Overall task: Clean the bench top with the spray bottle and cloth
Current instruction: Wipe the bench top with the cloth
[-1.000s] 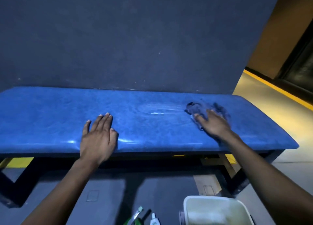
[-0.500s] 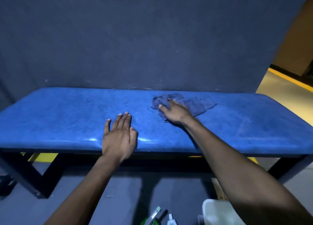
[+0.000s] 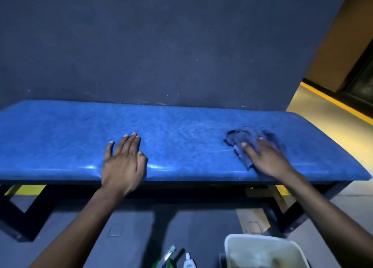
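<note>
Step in hand: wiping the bench top with the cloth. The cloth lies bunched on the blue padded top toward the right end, roughly midway between the back and front edges. The right hand lies flat on the cloth's near part, fingers spread and pressing down, not pinching it. The left hand rests palm down at the front edge near the middle of the bench, fingers extended and close together, holding nothing; it appears to serve as a brace.

What appear to be bottle tops show at the bottom of the view, on the floor in front of the bench beside a pale tub; whether one is the spray bottle cannot be told.

Procedure for a good wipe:
- Keep the palm flat so that pressure spreads across the cloth.
- Flatten the bunched folds; a wadded cloth probably covers less surface per pass.
- Work in overlapping passes from the back edge to the front edge.
- Faint swirl marks show at the middle of the top; pass over them again.
- Include the right end and both right corners
</note>
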Demonstrator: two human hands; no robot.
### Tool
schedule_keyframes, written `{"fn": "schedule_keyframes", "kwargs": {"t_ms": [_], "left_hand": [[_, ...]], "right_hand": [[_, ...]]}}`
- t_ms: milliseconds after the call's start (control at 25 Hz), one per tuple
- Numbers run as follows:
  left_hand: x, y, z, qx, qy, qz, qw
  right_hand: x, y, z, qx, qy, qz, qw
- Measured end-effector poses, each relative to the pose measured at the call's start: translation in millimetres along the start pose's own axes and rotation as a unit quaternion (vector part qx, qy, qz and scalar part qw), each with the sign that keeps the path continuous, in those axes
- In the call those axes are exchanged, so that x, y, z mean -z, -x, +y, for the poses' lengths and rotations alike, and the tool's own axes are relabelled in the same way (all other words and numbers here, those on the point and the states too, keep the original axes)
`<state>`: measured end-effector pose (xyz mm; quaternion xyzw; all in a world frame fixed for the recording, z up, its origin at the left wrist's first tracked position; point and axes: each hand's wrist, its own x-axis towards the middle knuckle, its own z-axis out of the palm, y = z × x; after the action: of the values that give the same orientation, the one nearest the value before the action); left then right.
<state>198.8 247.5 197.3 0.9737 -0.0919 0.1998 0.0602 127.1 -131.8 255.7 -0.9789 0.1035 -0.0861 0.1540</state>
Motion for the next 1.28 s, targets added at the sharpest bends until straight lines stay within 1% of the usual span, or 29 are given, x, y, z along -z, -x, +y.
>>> {"fn": "schedule_keyframes", "kwargs": {"t_ms": [40, 80, 160, 280, 360, 440, 480, 560, 640, 760, 920, 960, 1000, 1040, 1160, 1200, 1280], "left_hand": [[0, 0, 1, 0.005, 0.002, 0.001, 1.000], [0, 0, 2, 0.008, 0.004, 0.001, 1.000], [0, 0, 3, 0.010, 0.002, 0.002, 1.000], [-1, 1, 2, 0.009, 0.002, 0.006, 1.000], [-1, 1, 1, 0.007, 0.002, 0.006, 1.000], [-2, -1, -1, 0.001, -0.004, 0.010, 1.000], [-3, -1, -2, -0.003, -0.005, 0.010, 1.000], [-4, 0, -3, -0.002, -0.005, 0.012, 1.000], [-4, 0, -1, -0.002, -0.001, 0.012, 1.000], [-3, 0, 0, 0.003, 0.004, 0.009, 1.000], [-2, 1, -1, -0.001, -0.005, 0.006, 1.000], [-3, 1, -2, 0.000, -0.009, 0.008, 1.000], [-3, 0, -2, 0.001, -0.009, 0.009, 1.000], [-3, 0, -2, 0.000, -0.009, 0.007, 1.000], [-3, 1, -2, -0.002, -0.008, 0.006, 1.000], [-2, 1, -1, -0.002, -0.011, 0.006, 1.000], [0, 2, 1, 0.004, -0.012, -0.002, 1.000]], "right_hand": [[2, -15, 7, -0.044, 0.026, -0.003, 0.999], [1, -30, 5, -0.070, 0.039, -0.015, 0.997], [-13, -67, -18, -0.073, 0.023, -0.038, 0.996], [-50, -102, -95, -0.002, -0.009, -0.057, 0.998], [-65, -92, -148, 0.080, -0.009, -0.075, 0.994], [-64, -62, -167, 0.170, -0.027, -0.116, 0.978], [-57, -43, -161, 0.198, -0.038, -0.128, 0.971], [-45, -13, -127, 0.237, -0.041, -0.126, 0.963], [-31, -6, -87, 0.241, -0.045, -0.115, 0.963], [-15, -38, -45, 0.174, -0.055, -0.111, 0.977], [-21, -120, -18, 0.031, 0.014, -0.073, 0.997], [-28, -133, -17, 0.004, 0.024, -0.080, 0.997], [-32, -139, -22, 0.003, 0.036, -0.083, 0.996], [-30, -133, -32, 0.020, 0.037, -0.085, 0.996], [-18, -74, -60, 0.072, -0.029, -0.069, 0.995], [-13, -50, -68, 0.095, -0.039, -0.079, 0.992], [-7, -5, -80, 0.178, -0.035, -0.119, 0.976]]}}
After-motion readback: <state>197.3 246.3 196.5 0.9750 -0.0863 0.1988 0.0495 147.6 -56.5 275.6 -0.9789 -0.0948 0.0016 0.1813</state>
